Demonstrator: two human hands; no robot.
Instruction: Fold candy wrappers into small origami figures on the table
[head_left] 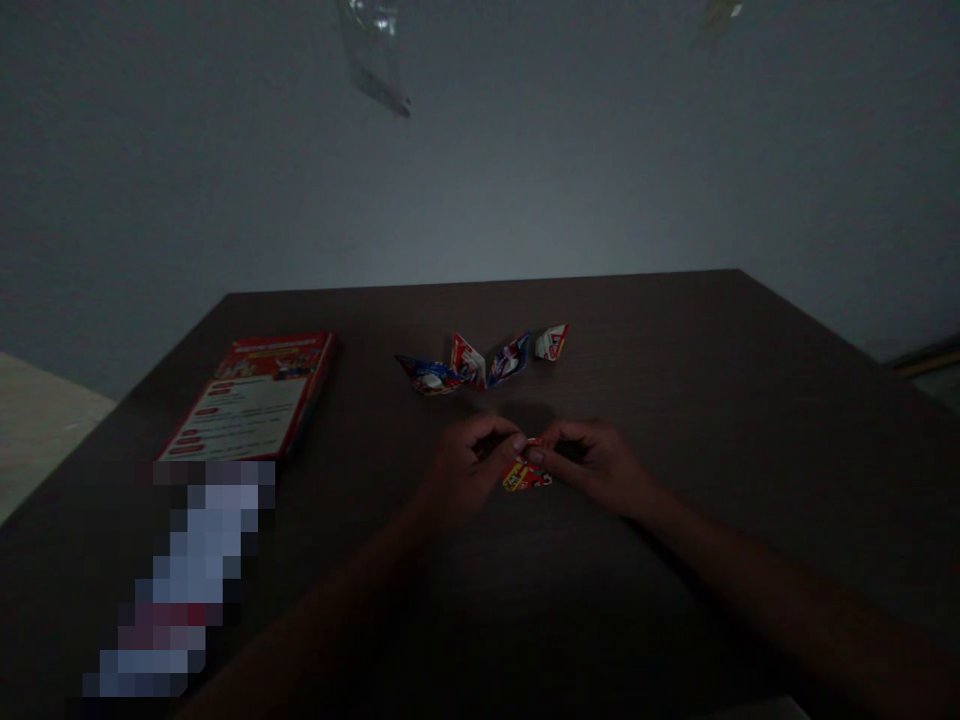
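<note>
My left fingers (523, 440) and right fingers (537, 453) pinch a small printed paper (527, 478) between them — red and yellow, over the dark bench (600, 380). Just beyond the fingers stand four folded papers (508, 361) in an uneven row, blue, red and white. Well to their left lies a red-edged booklet (251, 400).

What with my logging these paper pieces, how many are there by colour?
Blue printed, folded paper pieces: 2
Red-and-white printed, folded paper pieces: 2
Red-and-yellow printed paper piece, in the left hand and right hand: 1
Total: 5
</note>
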